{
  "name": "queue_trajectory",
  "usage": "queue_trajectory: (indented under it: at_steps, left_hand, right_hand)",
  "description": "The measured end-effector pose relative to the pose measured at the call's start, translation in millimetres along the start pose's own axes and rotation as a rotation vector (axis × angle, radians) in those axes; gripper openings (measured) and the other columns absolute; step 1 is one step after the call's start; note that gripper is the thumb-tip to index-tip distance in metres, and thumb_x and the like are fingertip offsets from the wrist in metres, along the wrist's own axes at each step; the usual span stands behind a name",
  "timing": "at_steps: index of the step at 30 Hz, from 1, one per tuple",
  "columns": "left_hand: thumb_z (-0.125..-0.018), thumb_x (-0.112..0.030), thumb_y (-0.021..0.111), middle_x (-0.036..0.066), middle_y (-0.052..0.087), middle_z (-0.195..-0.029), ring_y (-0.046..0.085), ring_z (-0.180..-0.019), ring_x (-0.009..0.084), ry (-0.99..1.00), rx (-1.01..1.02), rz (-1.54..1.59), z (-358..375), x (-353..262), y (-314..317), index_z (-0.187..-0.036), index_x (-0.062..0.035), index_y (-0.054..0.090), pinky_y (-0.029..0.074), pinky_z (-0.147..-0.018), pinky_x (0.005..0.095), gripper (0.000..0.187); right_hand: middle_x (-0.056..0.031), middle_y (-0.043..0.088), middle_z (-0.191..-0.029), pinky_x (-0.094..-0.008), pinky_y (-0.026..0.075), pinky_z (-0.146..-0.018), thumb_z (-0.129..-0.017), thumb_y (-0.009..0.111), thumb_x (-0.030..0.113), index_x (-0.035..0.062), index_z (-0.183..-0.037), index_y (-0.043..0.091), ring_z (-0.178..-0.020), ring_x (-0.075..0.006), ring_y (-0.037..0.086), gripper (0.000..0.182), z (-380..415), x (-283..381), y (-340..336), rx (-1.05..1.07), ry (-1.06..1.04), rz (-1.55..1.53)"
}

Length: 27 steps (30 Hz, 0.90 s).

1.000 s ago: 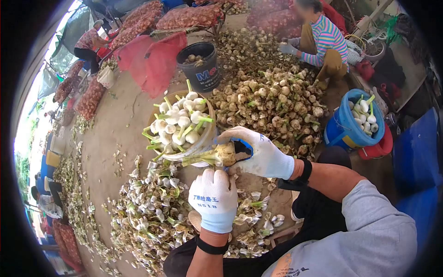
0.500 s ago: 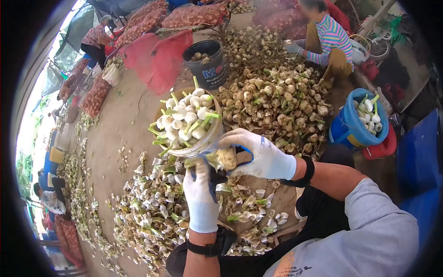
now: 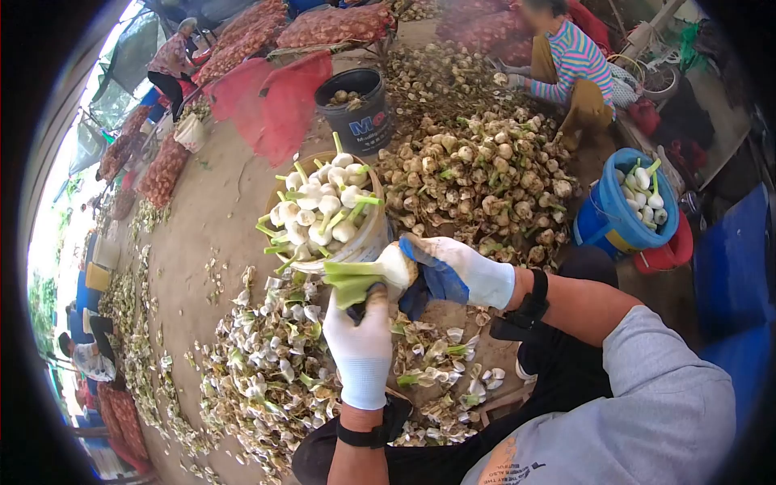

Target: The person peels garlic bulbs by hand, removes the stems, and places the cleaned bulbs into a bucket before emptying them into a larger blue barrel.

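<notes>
A person seen from their own viewpoint sits low among garlic, both hands gloved. Between them, in front of the pale bucket [image 3: 369, 230], is a single garlic bulb [image 3: 395, 267], white-skinned, its thick green stem [image 3: 349, 283] pointing left. The right hand [image 3: 457, 273] has its fingers clamped around the root end, blue palm coating against the bulb, probably for grip. The left hand [image 3: 357, 335] has thumb and fingers closed on the stem where it meets the bulb; held at both ends, the bulb is likely kept from twisting. A dark patch under the left thumb is too unclear to identify.

The pale bucket, full of clean white garlic [image 3: 323, 206], stands just beyond the hands, seemingly for a short reach. A heap of rough brown bulbs [image 3: 481, 174] lies ahead to the right, and loose garlic skins [image 3: 263, 364] cover the floor to the left, below the working position. At right, a blue bucket [image 3: 594, 218] holds more white garlic.

A black bucket [image 3: 364, 137] carries a large blue "M"; a reddish letter follows, and the smaller line is illegible. The grey shirt [image 3: 622, 404] has tiny, tilted print, largely unreadable.
</notes>
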<state>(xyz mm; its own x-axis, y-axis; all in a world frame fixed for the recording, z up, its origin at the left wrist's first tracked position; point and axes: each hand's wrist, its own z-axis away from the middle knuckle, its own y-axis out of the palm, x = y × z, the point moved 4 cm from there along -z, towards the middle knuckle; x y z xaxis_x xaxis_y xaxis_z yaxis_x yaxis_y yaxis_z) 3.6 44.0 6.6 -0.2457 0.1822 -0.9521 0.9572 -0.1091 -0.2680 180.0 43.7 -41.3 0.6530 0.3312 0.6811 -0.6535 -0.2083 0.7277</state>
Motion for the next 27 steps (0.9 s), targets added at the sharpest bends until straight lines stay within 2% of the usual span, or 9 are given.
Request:
queue_trajectory:
  at_steps: [2,4,7,9,11,15,20,23,27]
  left_hand:
    - [-0.097,-0.003,0.07,0.006,0.075,-0.106,0.066,-0.094,0.0118,-0.132,-0.009,0.199,-2,14,-2,-0.12,0.0031,0.069,0.053,-0.087,0.0295,0.024]
    - [-0.097,-0.003,0.071,0.006,0.075,-0.106,0.066,-0.094,0.0115,-0.15,-0.014,0.208,-3,17,-3,-0.121,0.0031,0.069,0.053,-0.087,0.0292,0.024]
    - [-0.097,-0.003,0.071,0.007,0.074,-0.107,0.065,-0.094,0.011,-0.165,-0.011,0.231,-1,16,-1,-0.121,0.0031,0.069,0.053,-0.086,0.0281,0.025]
    - [-0.097,-0.003,0.071,0.007,0.074,-0.107,0.065,-0.094,0.0102,-0.183,-0.01,0.306,0,12,-1,-0.12,0.0028,0.07,0.053,-0.086,0.0273,0.024]
    - [-0.097,-0.003,0.072,0.007,0.074,-0.107,0.066,-0.093,0.0099,-0.229,-0.029,0.385,1,13,-4,-0.12,0.0027,0.07,0.053,-0.085,0.0269,0.023]
    - [-0.097,-0.003,0.073,0.006,0.074,-0.105,0.066,-0.091,0.0104,-0.254,-0.058,0.5,3,18,0,-0.119,0.0029,0.07,0.053,-0.084,0.0267,0.023]
    - [-0.096,-0.002,0.072,0.004,0.074,-0.104,0.066,-0.091,0.0116,-0.057,0.007,0.13,8,-2,0,-0.117,0.0031,0.07,0.052,-0.084,0.0266,0.021]
    - [-0.096,-0.003,0.073,0.004,0.074,-0.102,0.066,-0.093,0.0121,0.006,0.067,0.025,11,-3,6,-0.116,0.0022,0.069,0.053,-0.085,0.0267,0.021]
    - [-0.097,-0.003,0.07,0.01,0.073,-0.106,0.07,-0.092,0.016,-0.32,-0.271,0.605,0,25,-18,-0.116,0.0054,0.064,0.059,-0.085,0.0327,0.022]
  right_hand:
    - [-0.0131,0.073,-0.116,-0.0402,0.063,-0.083,-0.102,0.067,0.047,-0.0018,-0.138,0.056,-0.091,-0.0235,0.075,0.062,-1,4,2,-0.05,-0.019,0.053]
    - [-0.0118,0.067,-0.13,-0.0373,0.059,-0.098,-0.098,0.073,0.043,-0.003,-0.144,0.052,-0.114,-0.0193,0.068,0.068,-4,13,3,-0.126,-0.2,0.502]
    - [-0.0105,0.063,-0.135,-0.0339,0.056,-0.103,-0.094,0.078,0.043,-0.0031,-0.148,0.047,-0.119,-0.0172,0.064,0.078,4,13,7,-0.117,-0.169,0.554]
    - [-0.0115,0.065,-0.132,-0.0338,0.057,-0.1,-0.097,0.075,0.04,-0.0031,-0.147,0.048,-0.116,-0.0178,0.066,0.071,0,10,-2,-0.094,-0.201,0.562]
    - [-0.0092,0.07,-0.118,-0.036,0.063,-0.082,-0.104,0.066,0.038,-0.0025,-0.139,0.054,-0.099,-0.018,0.072,0.055,-2,7,-8,-0.043,-0.061,0.113]
    - [-0.0098,0.071,-0.115,-0.0365,0.065,-0.075,-0.108,0.058,0.037,-0.0028,-0.137,0.056,-0.097,-0.0192,0.073,0.048,-12,8,-21,-0.185,-0.146,0.173]
    - [-0.0063,0.071,-0.112,-0.0261,0.058,-0.08,-0.1,0.074,0.031,-0.0031,-0.135,0.059,-0.093,-0.0093,0.066,0.051,-1,18,-1,-0.211,-0.289,0.681]
    - [-0.0061,0.073,-0.111,-0.0258,0.057,-0.082,-0.1,0.074,0.03,-0.0029,-0.132,0.063,-0.092,-0.0091,0.066,0.047,-6,16,-15,-0.233,-0.255,0.62]
    - [-0.0113,0.075,-0.114,-0.0317,0.059,-0.092,-0.101,0.072,0.028,-0.0058,-0.133,0.064,-0.101,-0.0168,0.072,0.047,-8,28,-17,-0.247,-0.352,0.233]
